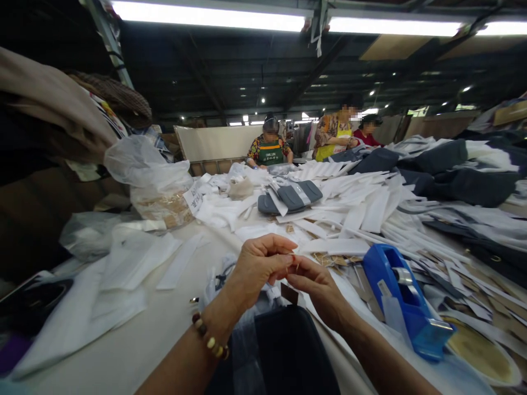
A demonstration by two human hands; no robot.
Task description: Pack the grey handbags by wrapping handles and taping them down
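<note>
Both my hands meet fingertip to fingertip above a dark bag (294, 351) that lies on the table. My left hand (261, 266), with a beaded bracelet on its wrist, pinches what looks like a thin string (297, 266). Thumb and fingers of my right hand (317, 280) close on the same fine strand from the other side. Just under the right hand hangs a small brown tag (289, 293); whether the string runs through it I cannot tell. A translucent plastic strip (246, 351) lies across the bag, and crumpled clear plastic sits behind it.
A blue tape dispenser (405, 302) stands to the right, beside a round yellowish dish (481, 348). White foam strips (370, 206) and grey cases (294, 197) are heaped ahead. Plastic-wrapped stock (160, 192) sits at left. Several people work across the table.
</note>
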